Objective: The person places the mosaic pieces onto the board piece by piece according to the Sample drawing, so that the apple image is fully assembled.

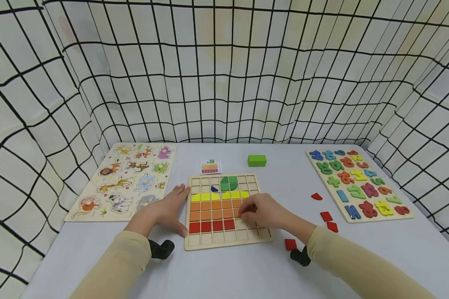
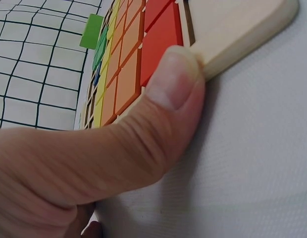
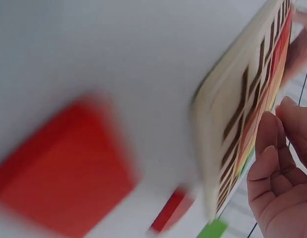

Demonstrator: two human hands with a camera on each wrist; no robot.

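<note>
A wooden grid board (image 1: 209, 246) lies in the middle, filled with rows of coloured tiles: green, a blue piece, yellow, orange (image 1: 205, 215) and red (image 1: 218, 225). My left hand (image 1: 167, 209) rests at its left edge, fingers spread, with the thumb (image 2: 173, 79) against the rim beside a red tile (image 2: 163, 39). Over the board's right part, my right hand (image 1: 263, 211) hovers near the end of the red row. Its thumb and index fingertips (image 3: 267, 129) come together in the right wrist view; I cannot tell whether a tile is between them.
Loose red pieces (image 1: 290, 244) lie right of the board, one with a rounded edge (image 1: 316, 196). Behind it are a pattern card (image 1: 210, 166) and a green block (image 1: 257, 160). An animal puzzle (image 1: 108, 178) lies left, a number puzzle (image 1: 334, 180) right. Black netting over white cloth encloses the table.
</note>
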